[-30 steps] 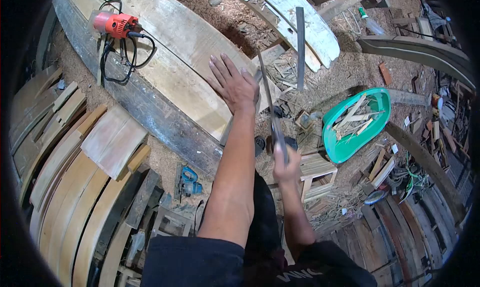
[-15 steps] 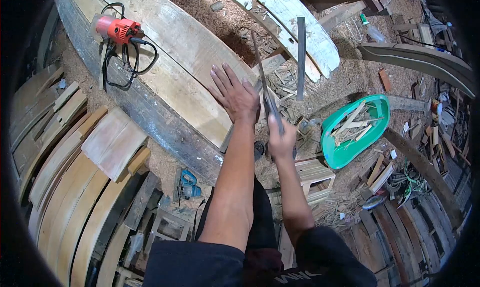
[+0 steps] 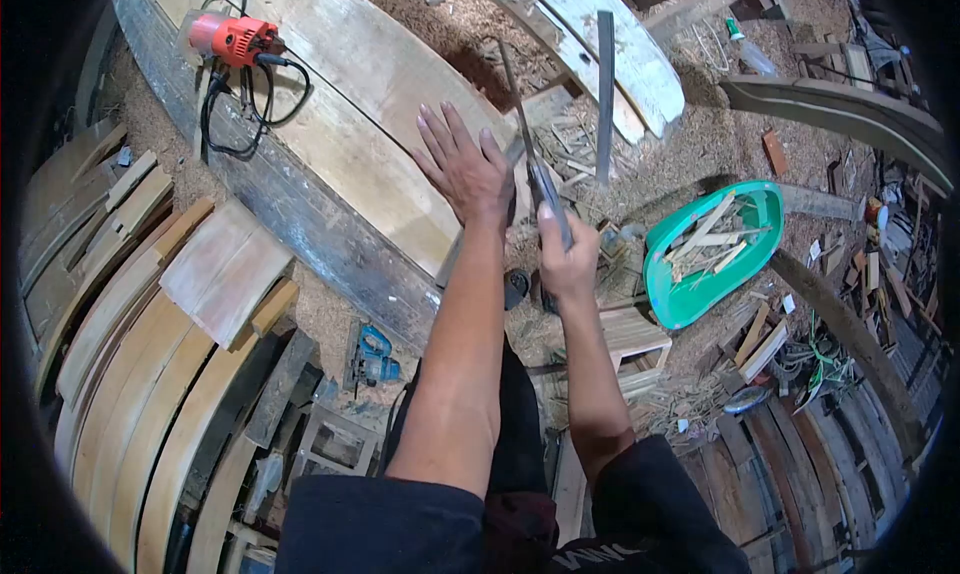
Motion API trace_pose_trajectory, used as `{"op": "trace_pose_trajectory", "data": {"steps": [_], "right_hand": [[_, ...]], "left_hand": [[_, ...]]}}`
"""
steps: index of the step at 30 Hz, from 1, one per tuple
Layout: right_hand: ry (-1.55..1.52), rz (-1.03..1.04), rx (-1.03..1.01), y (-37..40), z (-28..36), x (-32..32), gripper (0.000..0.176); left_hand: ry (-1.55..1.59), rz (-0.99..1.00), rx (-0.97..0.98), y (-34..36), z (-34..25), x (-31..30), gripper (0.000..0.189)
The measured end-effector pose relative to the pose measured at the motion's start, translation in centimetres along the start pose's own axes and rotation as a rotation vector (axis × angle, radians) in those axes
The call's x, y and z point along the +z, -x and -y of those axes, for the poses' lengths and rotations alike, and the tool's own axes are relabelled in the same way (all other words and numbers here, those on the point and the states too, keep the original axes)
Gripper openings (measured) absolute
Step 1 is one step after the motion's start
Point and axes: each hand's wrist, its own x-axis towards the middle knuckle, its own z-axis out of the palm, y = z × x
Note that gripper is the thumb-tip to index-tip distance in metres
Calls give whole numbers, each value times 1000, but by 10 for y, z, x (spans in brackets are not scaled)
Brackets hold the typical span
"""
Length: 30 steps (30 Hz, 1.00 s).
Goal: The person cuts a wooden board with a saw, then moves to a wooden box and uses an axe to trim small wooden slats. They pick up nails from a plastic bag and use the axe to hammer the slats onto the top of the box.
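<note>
The handsaw [image 3: 541,182] is beside the end of the pale wooden panel [image 3: 370,84], its thin dark blade seen almost edge-on and pointing away from the person; whether its teeth touch the wood cannot be told. The right hand [image 3: 570,259] is closed around the saw's grey handle. The left hand [image 3: 468,182] lies flat near the panel's end, fingers slightly spread, holding nothing. The panel is smooth, curved along its outer edge and divided by a dark lengthwise seam; a scuffed grey plank [image 3: 310,234] runs alongside. Farther up lies a red router [image 3: 240,42] with a looped black cord. A blue jigsaw [image 3: 375,357] rests on the sawdust-strewn floor [image 3: 335,294], and a glossy green tub [image 3: 685,299] holds splintery offcuts [image 3: 717,239].
</note>
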Motion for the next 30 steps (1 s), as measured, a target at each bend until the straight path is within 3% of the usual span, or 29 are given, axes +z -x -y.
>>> {"op": "trace_pose_trajectory", "data": {"steps": [5,13,16,19,25,30], "right_hand": [[98,-47,-36,96,-4,-25,32],[96,-39,-75,-3,1,6,36],[31,8,16,69,10,-22,34],[28,-25,28,94,7,-33,33],[29,-10,-20,-3,9,4,40],[47,-10,92,106,5,-34,37]], "left_hand": [[61,-8,-6,-7,-2,-1,67],[-77,-9,15,0,1,7,67],[-55,-15,24,-2,0,9,67],[-54,-44,34,-10,0,9,67],[-46,-24,35,0,-1,5,66],[-51,-29,28,-11,-1,9,65]]}}
